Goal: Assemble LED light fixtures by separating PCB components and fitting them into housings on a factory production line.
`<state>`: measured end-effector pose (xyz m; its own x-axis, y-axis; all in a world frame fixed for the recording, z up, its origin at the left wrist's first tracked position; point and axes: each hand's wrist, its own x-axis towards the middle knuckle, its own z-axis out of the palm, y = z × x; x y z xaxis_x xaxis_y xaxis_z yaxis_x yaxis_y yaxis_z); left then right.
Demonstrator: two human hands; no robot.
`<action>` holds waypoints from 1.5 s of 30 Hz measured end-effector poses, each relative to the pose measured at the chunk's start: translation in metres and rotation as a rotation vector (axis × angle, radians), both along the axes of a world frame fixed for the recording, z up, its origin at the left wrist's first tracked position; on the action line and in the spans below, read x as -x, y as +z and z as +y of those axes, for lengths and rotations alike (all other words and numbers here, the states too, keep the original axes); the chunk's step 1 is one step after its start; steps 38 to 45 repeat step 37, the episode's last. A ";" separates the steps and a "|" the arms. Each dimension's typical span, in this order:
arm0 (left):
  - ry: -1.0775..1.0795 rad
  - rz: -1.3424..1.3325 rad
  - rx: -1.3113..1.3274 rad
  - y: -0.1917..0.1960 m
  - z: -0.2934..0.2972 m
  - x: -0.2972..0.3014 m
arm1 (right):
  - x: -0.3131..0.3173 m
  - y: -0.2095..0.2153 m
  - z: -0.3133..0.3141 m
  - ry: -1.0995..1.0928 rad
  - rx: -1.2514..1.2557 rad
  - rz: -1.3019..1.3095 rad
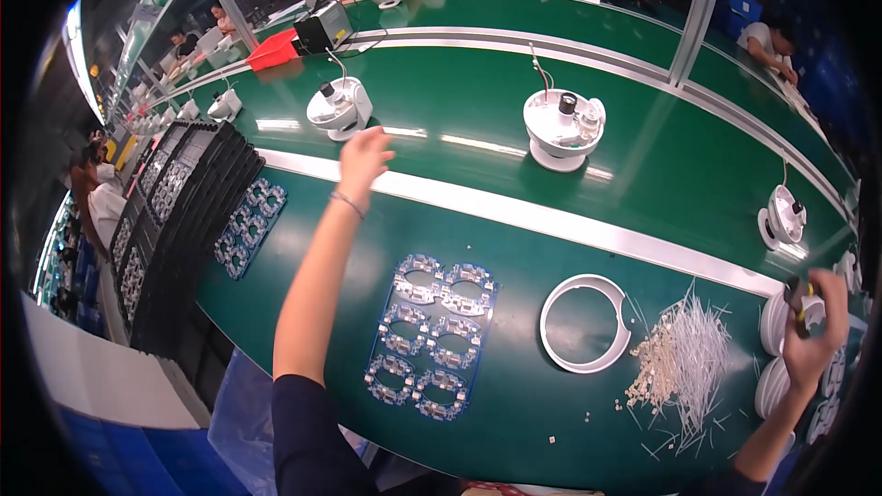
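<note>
Over the green belt, left hand (364, 158) reaches open-fingered toward a white camera housing (338, 107); right hand (813, 335) grips a small tool (801, 301).

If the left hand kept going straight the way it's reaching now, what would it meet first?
Most likely the white dome unit on the belt, just beyond the left hand; nothing shows between them, though depth is hard to judge.

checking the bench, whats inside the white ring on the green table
Inside the white ring only bare green table shows, with no parts in it. The pile of white ties lies beside it, outside.
</note>
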<state>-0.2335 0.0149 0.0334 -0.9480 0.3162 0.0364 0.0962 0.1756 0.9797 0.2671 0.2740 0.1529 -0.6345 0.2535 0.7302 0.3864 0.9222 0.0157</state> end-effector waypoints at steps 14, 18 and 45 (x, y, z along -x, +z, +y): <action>0.413 -0.333 -0.668 -0.057 0.006 0.152 | 0.021 -0.006 0.013 -0.032 0.047 -0.020; 0.253 -0.156 -0.644 -0.051 -0.011 0.114 | 0.110 0.003 -0.007 0.212 0.056 -0.055; -0.340 0.325 -0.399 0.019 0.045 -0.184 | 0.197 -0.004 -0.035 0.018 -0.086 -0.202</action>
